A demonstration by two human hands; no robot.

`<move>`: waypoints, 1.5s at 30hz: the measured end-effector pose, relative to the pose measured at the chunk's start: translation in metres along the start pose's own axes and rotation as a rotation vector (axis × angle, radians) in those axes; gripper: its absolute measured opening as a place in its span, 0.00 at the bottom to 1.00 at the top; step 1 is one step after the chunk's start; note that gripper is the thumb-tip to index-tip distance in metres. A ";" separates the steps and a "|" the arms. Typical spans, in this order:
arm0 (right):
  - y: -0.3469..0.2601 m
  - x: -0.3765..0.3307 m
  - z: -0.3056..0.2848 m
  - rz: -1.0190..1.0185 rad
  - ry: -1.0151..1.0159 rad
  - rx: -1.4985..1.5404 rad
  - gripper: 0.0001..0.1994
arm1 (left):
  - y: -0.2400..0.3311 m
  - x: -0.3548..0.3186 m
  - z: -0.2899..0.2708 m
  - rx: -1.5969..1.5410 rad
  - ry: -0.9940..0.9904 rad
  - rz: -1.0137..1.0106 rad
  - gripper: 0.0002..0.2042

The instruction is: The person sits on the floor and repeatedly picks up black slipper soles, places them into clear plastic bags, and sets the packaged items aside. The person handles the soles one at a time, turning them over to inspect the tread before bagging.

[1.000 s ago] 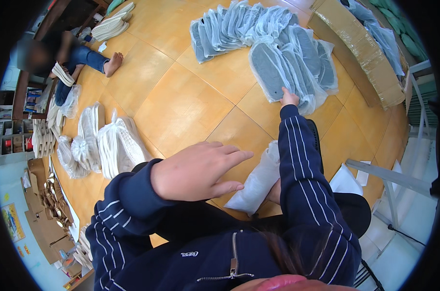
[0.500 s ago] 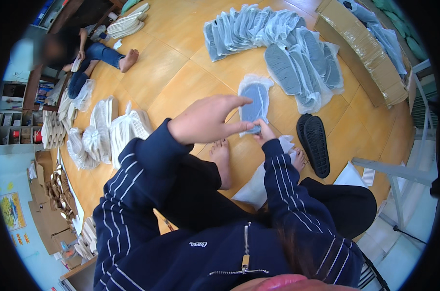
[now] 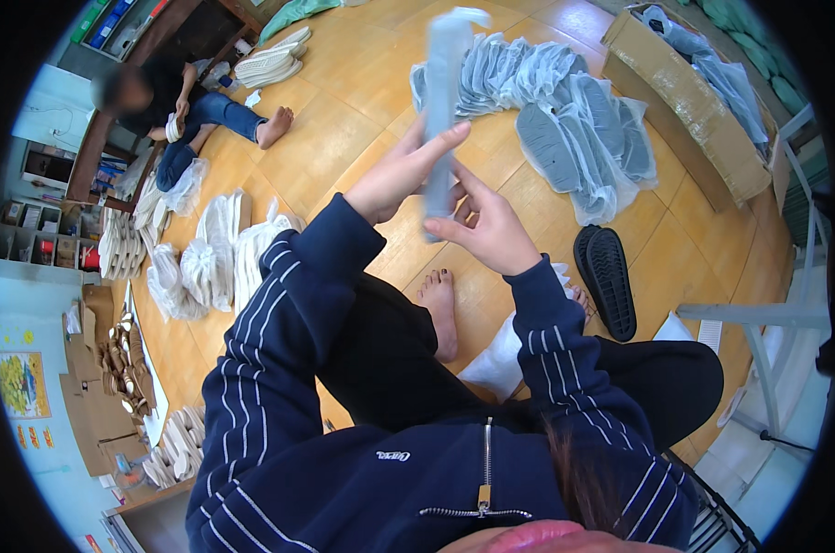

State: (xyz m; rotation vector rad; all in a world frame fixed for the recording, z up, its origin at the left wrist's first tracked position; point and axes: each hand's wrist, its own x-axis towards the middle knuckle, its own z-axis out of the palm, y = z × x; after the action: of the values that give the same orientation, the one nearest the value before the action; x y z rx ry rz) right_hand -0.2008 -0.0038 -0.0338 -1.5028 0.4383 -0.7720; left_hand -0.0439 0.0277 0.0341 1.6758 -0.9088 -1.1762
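Both hands were raised in front of the seated person, over the wooden floor (image 3: 344,120). Between them stood a grey shoe insole in a clear plastic sleeve (image 3: 442,83), held on edge and nearly upright, its top end well above the fingers.

Left hand (image 3: 401,170): fingers extended along the left face of the insole, index finger pressed flat against it, thumb side turned toward the body. Right hand (image 3: 484,229): fingers curled, pinching the lower end of the insole between thumb and fingertips. Both hands were in contact with the insole; neither was spread free.

Below the hands, the person's bare foot (image 3: 438,304) rested on the floor, legs crossed in dark trousers. A pair of black soles (image 3: 607,276) lay on the floor just right of the right forearm. A white plastic bag (image 3: 505,355) lay under the right arm.

Farther off, a fanned row of bagged grey insoles (image 3: 565,111) covered the floor ahead, next to a long cardboard box (image 3: 689,101). Stacks of white insoles (image 3: 216,253) stood to the left. Another person (image 3: 192,106) sat on the floor at upper left, handling white pieces.
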 end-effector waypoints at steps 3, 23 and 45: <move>0.004 -0.005 -0.028 0.068 -0.017 0.183 0.18 | -0.004 0.008 -0.015 -0.439 -0.218 -0.345 0.24; 0.125 -0.013 -0.105 0.258 0.470 0.789 0.15 | 0.010 -0.004 0.003 -0.593 -0.415 -0.133 0.36; 0.138 -0.016 -0.060 0.480 0.373 1.015 0.30 | 0.010 0.007 -0.027 -0.633 0.281 0.465 0.19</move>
State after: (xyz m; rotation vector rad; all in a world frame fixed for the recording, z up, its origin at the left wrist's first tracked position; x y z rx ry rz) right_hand -0.2282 -0.0500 -0.1754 -0.2836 0.5391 -0.7141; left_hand -0.0170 0.0243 0.0460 1.0092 -0.6117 -0.7700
